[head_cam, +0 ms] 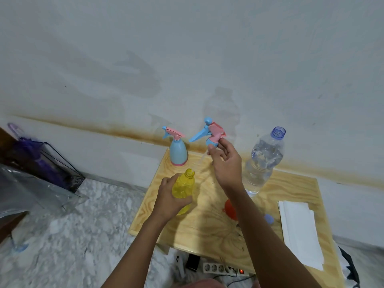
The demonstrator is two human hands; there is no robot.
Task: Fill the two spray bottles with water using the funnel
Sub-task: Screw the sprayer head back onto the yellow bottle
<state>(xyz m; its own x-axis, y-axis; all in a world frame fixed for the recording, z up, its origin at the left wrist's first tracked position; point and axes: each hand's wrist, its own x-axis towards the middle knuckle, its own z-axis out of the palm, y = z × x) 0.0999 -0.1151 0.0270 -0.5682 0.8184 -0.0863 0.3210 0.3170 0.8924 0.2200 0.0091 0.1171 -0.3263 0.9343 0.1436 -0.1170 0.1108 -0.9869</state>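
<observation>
Yellow see-through bottle (184, 189) uncapped in left hand (169, 199)

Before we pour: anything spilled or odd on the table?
No spill shows. The right hand holds the spray head off the open yellow bottle, as expected. Only a brown stain along the wall behind the table looks odd.

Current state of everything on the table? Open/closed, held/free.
Yellow spray bottle: head off, upright, gripped by left hand.
Spray head: detached, pinched aloft by right hand.
Blue spray bottle: head on, upright, free.
Water bottle: uncapped, upright, partly full.
Blue cap: off, lying on table.
Orange funnel: on table, unused, partly hidden.
</observation>
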